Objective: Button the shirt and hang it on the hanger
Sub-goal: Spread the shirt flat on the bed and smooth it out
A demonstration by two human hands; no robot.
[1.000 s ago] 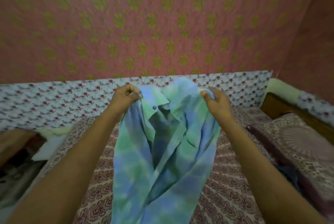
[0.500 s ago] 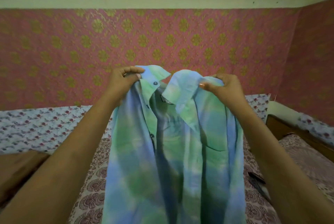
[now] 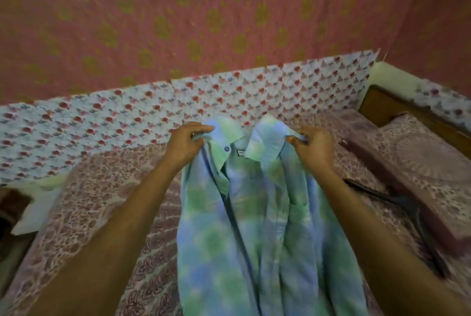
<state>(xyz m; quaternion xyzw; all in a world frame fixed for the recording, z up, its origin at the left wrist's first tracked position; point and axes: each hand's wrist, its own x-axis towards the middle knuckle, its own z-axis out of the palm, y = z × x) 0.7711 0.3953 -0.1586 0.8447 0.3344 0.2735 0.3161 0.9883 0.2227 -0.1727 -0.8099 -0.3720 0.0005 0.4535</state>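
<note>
1. Since half a second earlier, both hands and the shirt [image 3: 254,226] had dropped from in front of the wall to low over the bed. The collar was spread wider than before.
2. One pink wall [image 3: 229,22] with yellow-green motifs filled the far half of the view. One strip of white floral print [image 3: 127,122] ran along its foot.
3. One patterned bedspread [image 3: 102,201] covered the bed from near left to far right. One pillow [image 3: 428,152] in a similar print lay at the far right.
4. One blue-and-green tie-dye shirt hung in the middle over the bedspread, front open and unbuttoned, held up by its collar. Whether its lower part touched the bed could not be told.
5. One dark hanger [image 3: 407,202] lay on the bedspread to the right of the shirt, apart from it and blurred.
6. Two hands were in view. The left hand [image 3: 186,146] had its fingers curled, pinching the left end of the collar. The right hand [image 3: 312,148] pinched the right end between thumb and curled fingers.
7. One dark button [image 3: 226,148] showed plainly on the left collar band, just left of one small white label [image 3: 240,153] inside the neck.
</note>
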